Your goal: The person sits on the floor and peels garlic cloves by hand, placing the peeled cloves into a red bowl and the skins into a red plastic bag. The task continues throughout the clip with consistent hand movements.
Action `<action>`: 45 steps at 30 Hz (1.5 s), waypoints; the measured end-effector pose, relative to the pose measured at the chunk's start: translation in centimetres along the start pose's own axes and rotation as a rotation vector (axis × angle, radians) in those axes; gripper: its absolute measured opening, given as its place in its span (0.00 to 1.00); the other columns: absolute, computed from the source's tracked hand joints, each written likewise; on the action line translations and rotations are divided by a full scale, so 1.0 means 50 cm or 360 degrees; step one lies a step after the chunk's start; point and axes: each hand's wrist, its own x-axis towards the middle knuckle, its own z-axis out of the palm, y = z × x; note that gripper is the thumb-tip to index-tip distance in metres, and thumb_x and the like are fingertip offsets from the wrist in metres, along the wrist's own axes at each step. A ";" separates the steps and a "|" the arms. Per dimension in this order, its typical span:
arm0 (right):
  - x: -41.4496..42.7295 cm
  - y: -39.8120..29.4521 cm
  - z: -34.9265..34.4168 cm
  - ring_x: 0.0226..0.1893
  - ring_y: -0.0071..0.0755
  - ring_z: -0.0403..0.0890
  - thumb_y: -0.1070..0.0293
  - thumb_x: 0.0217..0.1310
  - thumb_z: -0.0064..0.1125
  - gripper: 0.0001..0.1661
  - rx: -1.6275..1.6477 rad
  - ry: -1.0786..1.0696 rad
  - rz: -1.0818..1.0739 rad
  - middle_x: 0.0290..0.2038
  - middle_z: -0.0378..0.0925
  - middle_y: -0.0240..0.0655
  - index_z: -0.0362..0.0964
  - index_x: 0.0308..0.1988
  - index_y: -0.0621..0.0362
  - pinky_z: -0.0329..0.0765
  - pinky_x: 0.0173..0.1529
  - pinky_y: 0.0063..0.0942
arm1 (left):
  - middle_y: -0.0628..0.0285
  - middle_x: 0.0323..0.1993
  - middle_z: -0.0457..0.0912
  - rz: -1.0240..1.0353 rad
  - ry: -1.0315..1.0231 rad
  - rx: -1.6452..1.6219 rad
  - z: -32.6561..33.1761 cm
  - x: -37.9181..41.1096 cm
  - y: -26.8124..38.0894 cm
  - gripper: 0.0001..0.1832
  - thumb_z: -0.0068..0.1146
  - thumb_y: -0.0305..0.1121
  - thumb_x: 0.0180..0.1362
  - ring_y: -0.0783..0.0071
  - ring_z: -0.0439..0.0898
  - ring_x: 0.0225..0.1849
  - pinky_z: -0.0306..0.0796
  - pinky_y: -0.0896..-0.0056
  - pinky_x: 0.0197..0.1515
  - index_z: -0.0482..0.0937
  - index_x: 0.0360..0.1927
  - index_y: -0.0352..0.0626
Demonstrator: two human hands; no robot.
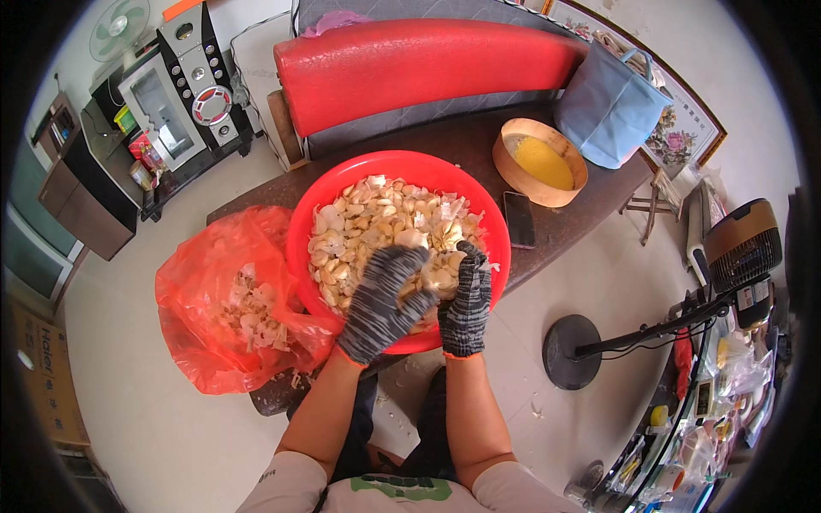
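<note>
A large red plastic basin (496, 237) full of garlic cloves (359, 218) and loose papery skins stands before me. Both my hands wear grey-and-black knitted gloves with orange cuffs. My left hand (388, 304) is over the near middle of the basin, its fingers bent towards the right hand. At the basin's near right side is my right hand (465, 301), fingers curled upward. Garlic lies between the two hands; whether either grips a piece is not clear. A translucent red plastic bag (192, 288) holding garlic skins (256, 308) lies against the basin's left side.
The basin rests on a dark bench (410, 138) with a red padded backrest (423, 70). To its right are a smartphone (519, 220), a round wooden-rimmed sieve (513, 163) with yellow grains and a blue bag (609, 109). A black fan's stand (572, 353) is on the floor at right.
</note>
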 end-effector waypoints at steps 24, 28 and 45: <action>-0.006 -0.067 0.024 0.39 0.27 0.71 0.58 0.62 0.44 0.20 0.1048 0.0007 0.1155 0.40 0.70 0.34 0.65 0.48 0.60 0.70 0.43 0.25 | 0.51 0.37 0.73 -0.0082 -0.0020 0.0041 -0.004 -0.004 0.018 0.19 0.55 0.28 0.46 0.54 0.71 0.43 0.67 0.60 0.46 0.71 0.44 0.38; -0.004 -0.084 0.040 0.40 0.23 0.69 0.60 0.61 0.45 0.18 0.0654 0.0061 0.0680 0.36 0.69 0.31 0.66 0.45 0.63 0.65 0.46 0.22 | 0.50 0.37 0.72 -0.0021 0.0043 -0.0077 0.020 -0.013 0.011 0.16 0.53 0.28 0.47 0.50 0.70 0.41 0.67 0.57 0.44 0.71 0.42 0.38; -0.006 -0.114 0.037 0.37 0.25 0.68 0.63 0.60 0.47 0.16 0.0405 0.0134 0.0529 0.37 0.68 0.33 0.65 0.43 0.64 0.66 0.45 0.23 | 0.44 0.40 0.70 0.0081 0.0042 0.0098 0.028 -0.031 0.035 0.19 0.52 0.26 0.46 0.47 0.70 0.42 0.66 0.54 0.46 0.67 0.44 0.33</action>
